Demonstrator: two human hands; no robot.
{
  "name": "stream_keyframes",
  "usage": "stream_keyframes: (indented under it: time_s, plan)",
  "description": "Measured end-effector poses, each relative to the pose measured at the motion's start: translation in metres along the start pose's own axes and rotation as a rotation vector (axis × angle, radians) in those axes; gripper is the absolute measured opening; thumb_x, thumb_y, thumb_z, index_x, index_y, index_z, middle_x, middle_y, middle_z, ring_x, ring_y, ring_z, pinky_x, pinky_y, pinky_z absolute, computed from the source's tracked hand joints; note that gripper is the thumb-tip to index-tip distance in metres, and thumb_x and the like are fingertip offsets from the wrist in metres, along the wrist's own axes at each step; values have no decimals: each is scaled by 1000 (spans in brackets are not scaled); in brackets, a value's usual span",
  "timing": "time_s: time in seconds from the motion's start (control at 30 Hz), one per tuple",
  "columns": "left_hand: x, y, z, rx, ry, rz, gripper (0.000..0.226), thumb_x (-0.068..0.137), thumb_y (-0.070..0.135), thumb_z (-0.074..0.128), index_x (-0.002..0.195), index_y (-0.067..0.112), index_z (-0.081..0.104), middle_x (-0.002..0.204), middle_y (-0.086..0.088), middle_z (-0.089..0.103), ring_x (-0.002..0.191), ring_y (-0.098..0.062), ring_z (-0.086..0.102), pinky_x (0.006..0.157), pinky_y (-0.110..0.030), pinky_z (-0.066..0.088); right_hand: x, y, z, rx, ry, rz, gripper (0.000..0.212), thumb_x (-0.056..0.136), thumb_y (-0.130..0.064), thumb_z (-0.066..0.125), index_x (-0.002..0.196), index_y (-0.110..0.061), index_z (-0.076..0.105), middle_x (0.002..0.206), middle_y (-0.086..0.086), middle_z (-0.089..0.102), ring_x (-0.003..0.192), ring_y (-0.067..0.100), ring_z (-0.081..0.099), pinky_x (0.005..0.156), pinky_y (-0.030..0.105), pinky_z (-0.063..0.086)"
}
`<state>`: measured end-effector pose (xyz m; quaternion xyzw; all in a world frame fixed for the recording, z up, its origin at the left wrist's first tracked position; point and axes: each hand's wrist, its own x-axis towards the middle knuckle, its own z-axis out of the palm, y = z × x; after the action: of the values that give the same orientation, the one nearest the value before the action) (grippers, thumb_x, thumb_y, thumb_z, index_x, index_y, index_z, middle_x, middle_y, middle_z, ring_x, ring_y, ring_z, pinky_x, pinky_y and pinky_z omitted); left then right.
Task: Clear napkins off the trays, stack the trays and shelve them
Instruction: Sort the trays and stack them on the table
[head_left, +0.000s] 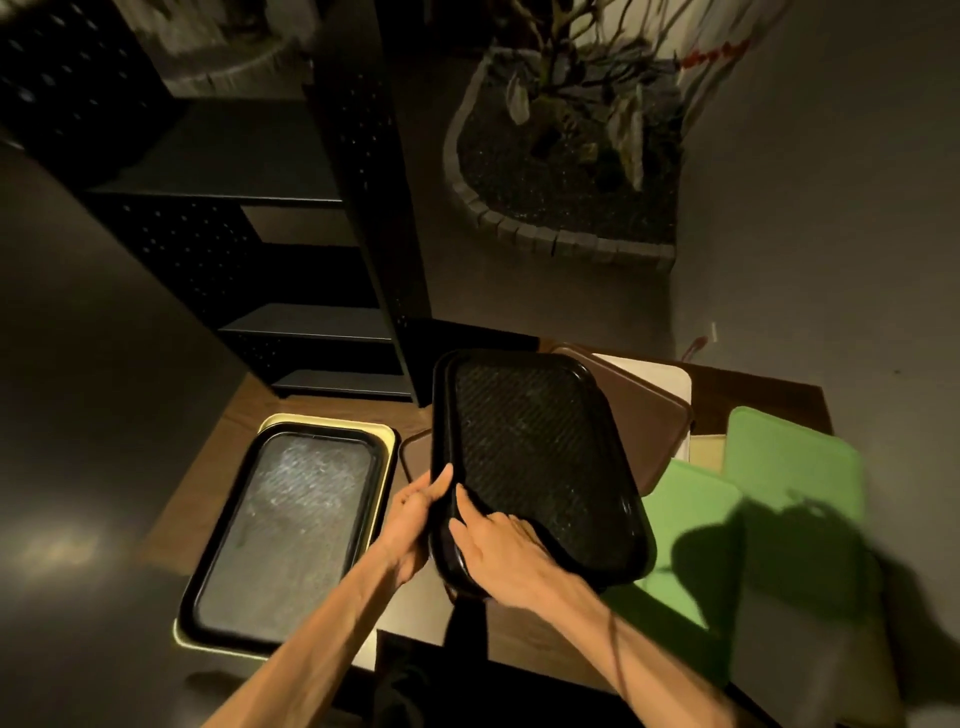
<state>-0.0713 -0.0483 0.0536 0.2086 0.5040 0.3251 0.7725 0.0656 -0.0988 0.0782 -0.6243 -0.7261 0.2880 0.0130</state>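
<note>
Three black trays, two green, one brown, one cream.

Both hands, left hand and right hand, hold stacked black trays by their near-left edge above the surface, beside green trays.

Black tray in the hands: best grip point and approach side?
Grip the black tray by its raised rim at the near-left corner and long left edge, coming from the person's side. That is where the left hand and right hand already hold it. The rim gives the fingers a lip to wrap; the ribbed floor is flat, and the far edge overhangs the brown tray.
</note>
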Motion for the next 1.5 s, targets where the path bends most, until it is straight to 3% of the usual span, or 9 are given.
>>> stream_keyframes:
  time_s: [0.4,0.53,0.67,0.87,1.07,1.17,1.3,1.43,1.5]
  plan:
    - [-1,8,-28,-151,-25,-13,52,89,24,69,135,3,56,133,-23,61,121,-33,61,98,-38,54,22,-19,-14,74,-42,-148,51,102,-38,29,150,-22,29,119,17,67,109,37,61,93,47,46]
    - [-6,11,-51,-111,-23,-2,47,86,11,67,131,0,58,130,-28,62,120,-40,60,105,-46,48,40,21,-30,88,377,-21,41,96,-35,43,134,-24,50,117,1,61,108,22,54,92,44,49]
    - [-19,17,-70,-29,-56,10,48,80,7,71,125,-2,60,124,-30,64,104,-38,67,91,-42,58,52,65,-52,23,481,308,62,94,-40,53,147,-15,34,138,10,41,125,28,43,104,44,42]
    - [-29,12,-98,-16,-102,-34,41,81,2,65,122,-2,63,117,-29,66,95,-37,71,84,-42,60,62,95,-24,1126,104,770,101,78,-75,50,154,-17,19,157,11,32,141,34,35,115,52,32]
    - [-26,22,-134,115,-112,-130,48,78,5,62,125,-2,61,126,-30,63,108,-38,65,95,-44,55,73,82,36,1239,88,765,125,54,-94,50,151,-18,29,152,4,42,136,29,44,114,51,35]
    - [-22,29,-146,206,56,-172,28,92,18,61,111,-1,68,106,-20,74,88,-26,75,70,-29,60,78,61,56,1188,122,718,100,75,-82,48,148,-14,37,149,5,46,135,27,46,114,45,37]
    - [-12,36,-185,321,204,-187,41,90,32,67,108,-4,72,107,-29,72,82,-35,71,75,-37,59,88,35,86,1159,63,756,106,68,-85,52,150,-20,34,151,1,43,136,27,44,113,48,36]
    - [-17,39,-229,438,322,-107,30,91,26,68,96,-3,74,79,-22,71,61,-22,62,52,-22,50,98,-2,99,1165,-52,855,39,98,-36,54,129,-12,55,137,12,57,118,31,58,83,35,51]
    - [-21,42,-251,502,393,-71,24,90,21,70,76,0,70,56,-8,60,44,-12,51,43,-17,39,102,-22,107,1186,-128,886,42,100,-24,53,137,-6,48,140,16,53,123,35,54,81,40,51]
